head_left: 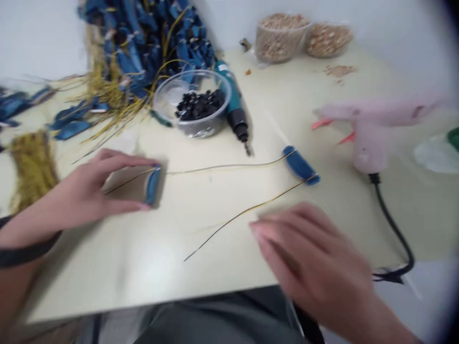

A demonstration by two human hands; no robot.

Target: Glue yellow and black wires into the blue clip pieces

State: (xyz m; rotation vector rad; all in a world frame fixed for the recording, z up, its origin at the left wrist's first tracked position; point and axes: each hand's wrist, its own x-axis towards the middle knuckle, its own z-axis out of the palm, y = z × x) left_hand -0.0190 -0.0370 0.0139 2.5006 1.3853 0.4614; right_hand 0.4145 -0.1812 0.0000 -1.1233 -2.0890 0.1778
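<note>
On the left, my left hand [89, 191] grips a small curved blue piece [152, 186] by its two ends, between thumb and forefinger. A thin dark-and-yellow cord [215, 167] runs from this piece to a second curved blue piece [301, 166] lying on the table. From that second piece's lower end another length of cord [244, 211] trails left to a loose tip. Just below this length is my right hand [308, 253], blurred, its thumb and fingers pressed together. Whatever its fingertips hold, if anything, is hidden.
A pink glue gun [369, 119] stands right, its black cable [394, 224] hanging off the edge. Behind are a teal electric screwdriver [233, 100], a tub of black bits [197, 126], tubs of tan pieces [281, 43], a blue-and-yellow heap [132, 48] and a yellow cord bundle [32, 167].
</note>
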